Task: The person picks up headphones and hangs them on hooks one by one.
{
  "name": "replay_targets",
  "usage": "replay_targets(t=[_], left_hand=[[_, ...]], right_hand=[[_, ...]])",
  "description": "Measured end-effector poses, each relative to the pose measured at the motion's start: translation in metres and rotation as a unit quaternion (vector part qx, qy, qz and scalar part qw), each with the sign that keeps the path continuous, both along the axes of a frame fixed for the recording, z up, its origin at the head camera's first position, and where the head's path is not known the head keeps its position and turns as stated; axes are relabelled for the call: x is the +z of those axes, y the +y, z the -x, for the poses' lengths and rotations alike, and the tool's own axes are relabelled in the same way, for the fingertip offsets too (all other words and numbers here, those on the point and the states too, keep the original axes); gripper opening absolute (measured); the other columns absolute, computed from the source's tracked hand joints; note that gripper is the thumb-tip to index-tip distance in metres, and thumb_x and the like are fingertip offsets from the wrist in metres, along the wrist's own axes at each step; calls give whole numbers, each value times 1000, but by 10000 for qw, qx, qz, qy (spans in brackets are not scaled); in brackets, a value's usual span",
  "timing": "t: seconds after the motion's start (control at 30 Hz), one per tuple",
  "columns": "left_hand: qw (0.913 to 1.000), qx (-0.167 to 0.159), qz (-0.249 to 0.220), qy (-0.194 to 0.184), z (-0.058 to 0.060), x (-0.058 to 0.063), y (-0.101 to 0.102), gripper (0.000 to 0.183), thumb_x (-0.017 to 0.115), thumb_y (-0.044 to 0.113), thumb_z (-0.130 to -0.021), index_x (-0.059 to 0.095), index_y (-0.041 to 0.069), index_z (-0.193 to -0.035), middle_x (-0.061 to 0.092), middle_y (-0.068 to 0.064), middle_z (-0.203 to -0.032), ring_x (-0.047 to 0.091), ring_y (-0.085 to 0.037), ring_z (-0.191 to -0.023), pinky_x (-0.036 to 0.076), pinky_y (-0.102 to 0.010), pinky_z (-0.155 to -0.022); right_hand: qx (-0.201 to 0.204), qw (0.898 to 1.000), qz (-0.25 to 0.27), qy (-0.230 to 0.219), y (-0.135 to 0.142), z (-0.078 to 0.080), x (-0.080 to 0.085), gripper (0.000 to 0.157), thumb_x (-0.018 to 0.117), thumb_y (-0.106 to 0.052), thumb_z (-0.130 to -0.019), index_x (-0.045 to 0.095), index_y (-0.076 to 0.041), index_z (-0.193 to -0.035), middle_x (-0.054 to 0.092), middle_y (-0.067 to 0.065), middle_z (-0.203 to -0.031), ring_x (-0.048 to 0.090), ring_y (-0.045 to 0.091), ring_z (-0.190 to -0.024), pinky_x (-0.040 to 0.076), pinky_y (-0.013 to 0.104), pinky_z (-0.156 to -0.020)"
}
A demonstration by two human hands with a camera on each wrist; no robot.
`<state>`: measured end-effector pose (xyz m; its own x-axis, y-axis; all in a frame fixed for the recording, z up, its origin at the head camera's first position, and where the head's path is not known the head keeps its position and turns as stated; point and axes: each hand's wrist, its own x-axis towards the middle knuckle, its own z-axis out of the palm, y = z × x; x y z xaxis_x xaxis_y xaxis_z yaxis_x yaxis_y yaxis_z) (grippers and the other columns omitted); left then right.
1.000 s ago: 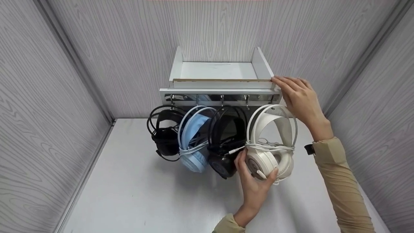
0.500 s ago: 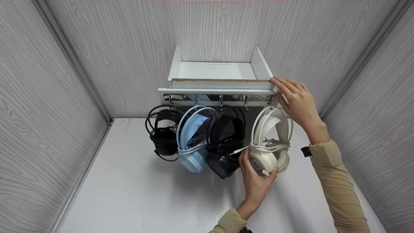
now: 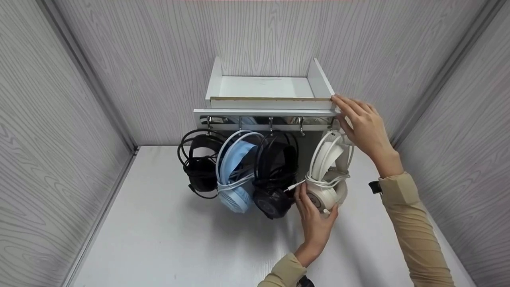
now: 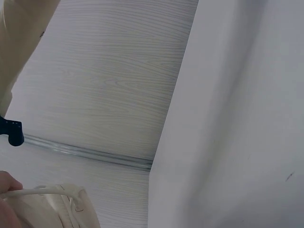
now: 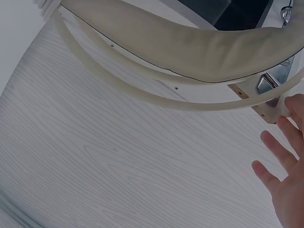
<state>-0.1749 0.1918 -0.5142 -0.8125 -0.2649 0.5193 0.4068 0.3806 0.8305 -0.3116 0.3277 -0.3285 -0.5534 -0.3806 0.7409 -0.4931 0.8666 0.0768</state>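
Observation:
The white headset [image 3: 328, 179] hangs at the right end of a hook rail [image 3: 265, 113], its cable wrapped round it. From below, my left hand [image 3: 316, 225] holds its near earcup between thumb and fingers; part of that earcup [image 4: 47, 206] shows at the bottom of the left wrist view. Higher up, my right hand [image 3: 364, 125] rests with straight fingers on the right front corner of the white shelf [image 3: 263, 104]. In the right wrist view, the headset's headband [image 5: 190, 52] crosses above the spread fingers of that hand. The white headset's top sits by the end hook.
Left of it hang a black headset [image 3: 275, 175], a blue headset [image 3: 235, 175] and another black headset [image 3: 202, 171]. A hook [image 3: 301, 125] between the nearer black headset and the white one bears nothing. Wood-grain walls [image 3: 59, 139] enclose the white tabletop [image 3: 159, 239].
The white headset has turned, with its lower part swinging slightly left and looking narrower. My left hand has stayed on its earcup. The right hand has stayed at the shelf corner.

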Motion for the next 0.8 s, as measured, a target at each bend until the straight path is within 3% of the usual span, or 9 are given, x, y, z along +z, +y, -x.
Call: replay_targets(t=[0.3,0.53,0.8], left_hand=[[9990,46,444,61,4,-3,-3,96,80,29,-76,23,6,-150,30,-8,-151,36,-23,-138,43,-39,-102],[9977,-225,637,-39,9,-4,-7,86,72,23,-83,22,9,-151,28,-8,-155,36,-23,-139,44,-39,-101],[9958,-613,680,43,12,-3,-13,83,68,19,-84,20,3,-150,26,-15,-156,32,-29,-141,41,-44,-105]], right_hand=[[5,10000,75,-17,-1,0,-2,53,61,-15,-93,45,-24,-142,54,-1,-139,56,31,-118,41,48,-99],[-11,9999,156,-31,-3,-1,-2,53,61,-15,-93,46,-25,-142,54,-2,-139,55,30,-118,41,49,-97],[-71,9998,180,-56,-4,0,-4,50,59,-17,-95,45,-25,-142,54,-3,-140,55,31,-117,41,48,-97]])
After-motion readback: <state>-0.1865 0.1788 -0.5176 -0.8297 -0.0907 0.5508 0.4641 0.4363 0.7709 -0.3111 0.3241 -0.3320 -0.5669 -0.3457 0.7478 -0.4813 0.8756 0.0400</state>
